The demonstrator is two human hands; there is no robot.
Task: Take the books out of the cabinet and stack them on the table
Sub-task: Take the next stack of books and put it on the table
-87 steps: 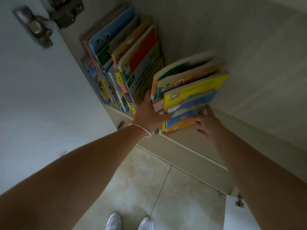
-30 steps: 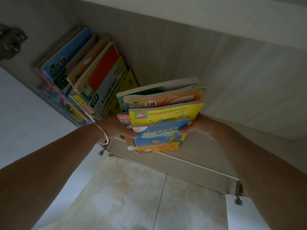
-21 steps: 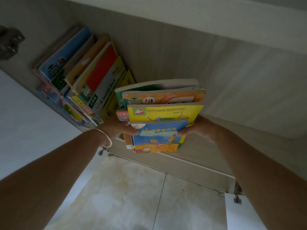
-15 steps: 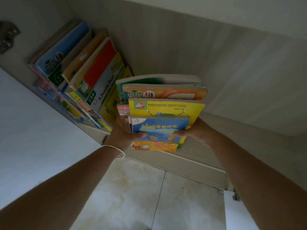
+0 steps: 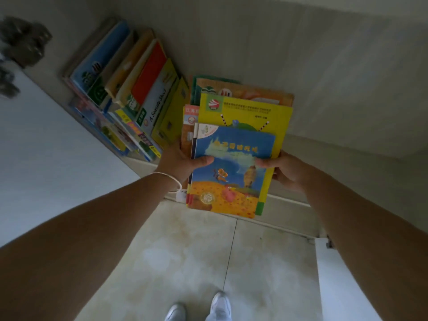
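Clamping book bundle (image 5: 234,144) between left hand (image 5: 178,162) and right hand (image 5: 286,170), each grip closed on opposite edge.

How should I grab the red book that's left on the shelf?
Probably pinch the red book by its near bottom edge, reaching from the front and pulling toward you. It leans left, wedged between neighbouring books, so only that edge and the top are free.

Your left hand (image 5: 179,162) and right hand (image 5: 286,171) now tip the stack of books (image 5: 234,158) flat, drawing it out past the cabinet shelf edge (image 5: 287,201).
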